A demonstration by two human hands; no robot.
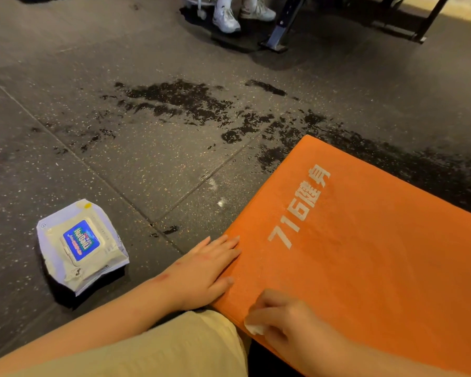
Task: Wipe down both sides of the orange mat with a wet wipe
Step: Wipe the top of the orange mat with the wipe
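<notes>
One orange mat [365,254] lies flat on the dark speckled floor [120,148] at about 4 o'clock, printed in white with "716" and two Chinese characters. The left hand [210,270] rests flat on the mat's edge at its 9 o'clock side, fingers straight. The right hand [283,319], at 6 o'clock on the mat, curls round a crumpled white wet wipe [253,326] pressed to the surface. At 8 o'clock a wipes pack [82,246] lies on the floor; its blue label's lettering is upside down and unclear. Wet patches [180,99] darken the floor at 12 o'clock, below white sneakers [226,19].
</notes>
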